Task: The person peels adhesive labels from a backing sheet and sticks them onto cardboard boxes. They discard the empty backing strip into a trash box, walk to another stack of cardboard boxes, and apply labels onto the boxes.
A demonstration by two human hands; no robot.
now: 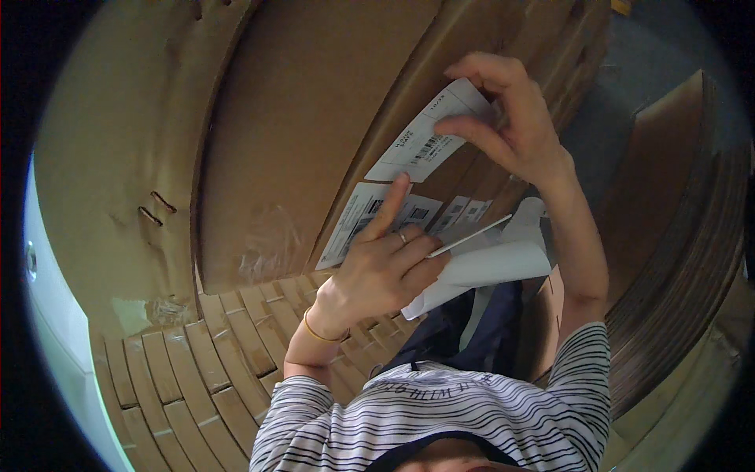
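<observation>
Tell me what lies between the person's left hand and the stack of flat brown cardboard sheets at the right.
The head view shows curled white paper beside the left hand, then the person's bare right forearm, before the cardboard stack.

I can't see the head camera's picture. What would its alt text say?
A person's left hand has its index finger at the lower edge of a white label on brown cardboard, while the right hand curves over its upper end. A second label lies just below; white paper is beside the left hand.
</observation>
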